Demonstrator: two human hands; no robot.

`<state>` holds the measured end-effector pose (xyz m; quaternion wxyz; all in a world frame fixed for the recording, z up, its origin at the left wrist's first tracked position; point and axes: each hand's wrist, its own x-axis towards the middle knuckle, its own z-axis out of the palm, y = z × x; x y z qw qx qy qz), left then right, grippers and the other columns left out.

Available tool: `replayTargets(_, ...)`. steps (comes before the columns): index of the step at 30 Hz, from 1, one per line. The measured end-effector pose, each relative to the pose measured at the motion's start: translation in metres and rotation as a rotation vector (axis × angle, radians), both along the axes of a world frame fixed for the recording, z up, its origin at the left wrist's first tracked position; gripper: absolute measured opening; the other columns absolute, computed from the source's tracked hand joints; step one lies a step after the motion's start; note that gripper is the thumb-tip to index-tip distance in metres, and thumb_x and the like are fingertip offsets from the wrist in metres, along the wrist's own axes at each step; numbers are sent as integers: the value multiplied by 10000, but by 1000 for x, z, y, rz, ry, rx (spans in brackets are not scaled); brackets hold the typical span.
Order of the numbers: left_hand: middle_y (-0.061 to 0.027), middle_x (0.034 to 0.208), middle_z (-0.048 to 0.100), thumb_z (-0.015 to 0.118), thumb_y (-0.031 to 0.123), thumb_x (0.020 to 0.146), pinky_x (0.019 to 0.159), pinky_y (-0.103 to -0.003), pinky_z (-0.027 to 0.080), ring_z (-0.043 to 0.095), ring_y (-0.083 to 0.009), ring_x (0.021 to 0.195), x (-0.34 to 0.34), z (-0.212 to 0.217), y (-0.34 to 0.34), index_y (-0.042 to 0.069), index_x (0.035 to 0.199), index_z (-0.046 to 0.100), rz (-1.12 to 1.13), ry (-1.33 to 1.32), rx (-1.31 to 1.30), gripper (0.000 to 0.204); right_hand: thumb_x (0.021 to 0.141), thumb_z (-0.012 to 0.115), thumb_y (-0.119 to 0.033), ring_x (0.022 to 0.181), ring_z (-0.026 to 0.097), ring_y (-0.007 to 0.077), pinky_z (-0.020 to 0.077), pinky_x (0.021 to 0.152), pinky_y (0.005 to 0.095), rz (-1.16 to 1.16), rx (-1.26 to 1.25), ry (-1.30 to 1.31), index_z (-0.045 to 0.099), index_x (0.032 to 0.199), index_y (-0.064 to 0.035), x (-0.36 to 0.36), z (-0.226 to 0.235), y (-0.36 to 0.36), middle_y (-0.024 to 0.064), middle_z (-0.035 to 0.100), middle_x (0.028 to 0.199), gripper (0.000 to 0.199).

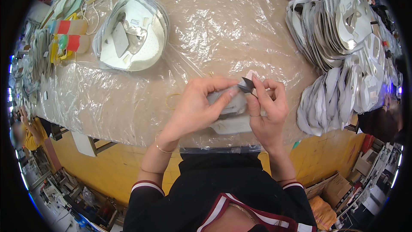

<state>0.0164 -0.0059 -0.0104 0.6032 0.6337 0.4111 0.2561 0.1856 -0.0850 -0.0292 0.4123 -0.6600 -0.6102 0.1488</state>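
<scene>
Small dark piece up between both hands, over grey-white pieces on plastic-covered table. Right hand pinching it, thumb against fingers. Left hand curled close at its left; from where I stand, can't tell if gripping. Looks light, thin, bendy; might crease. Best held by edges, fingertips only.

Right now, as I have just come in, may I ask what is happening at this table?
A person works bare-handed over a plastic-covered table. The right hand pinches a small dark item, whose exact kind I cannot tell. The left hand is at a grey piece, its fingertips close to the dark item. A pile of pale pieces lies on the left; larger stacks fill the right side.
</scene>
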Motion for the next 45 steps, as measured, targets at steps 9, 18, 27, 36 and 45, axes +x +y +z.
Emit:
replayTargets(9,-100,904,730,682,70,898,744,-258,509,616,-76,832,-1,-1,1,-57,1061,703,-45,-41,-60,208,804,760,-161,679,523,164,389,681,303,88,9,-145,708,1181,-110,11,10,3,35,586,931,384)
replayTargets(18,-124,880,737,705,107,893,748,-264,519,646,-97,832,-15,11,12,-67,1015,708,-251,14,-120,213,804,733,-82,755,501,181,420,679,286,227,-139,-163,740,1123,-106,23,25,0,36,594,937,320)
replayTargets(27,-187,868,727,660,159,891,747,-324,526,703,-206,786,-16,16,19,-36,1040,710,-351,-11,-43,251,807,732,-87,784,513,182,426,682,300,242,-131,-44,751,1061,-73,23,26,-2,51,604,912,255)
replayTargets(36,-197,812,704,660,175,880,697,-330,517,678,-216,710,-19,23,26,-24,1022,715,-404,78,-54,250,812,742,-125,753,545,169,374,748,311,149,-58,27,741,1084,-90,27,24,0,50,625,928,274)
replayTargets(45,-157,796,702,706,135,857,664,-354,529,678,-323,718,-20,35,22,36,970,736,-590,184,255,153,925,669,-139,847,561,132,441,724,268,554,-507,642,713,1122,-6,55,27,1,59,632,926,241)
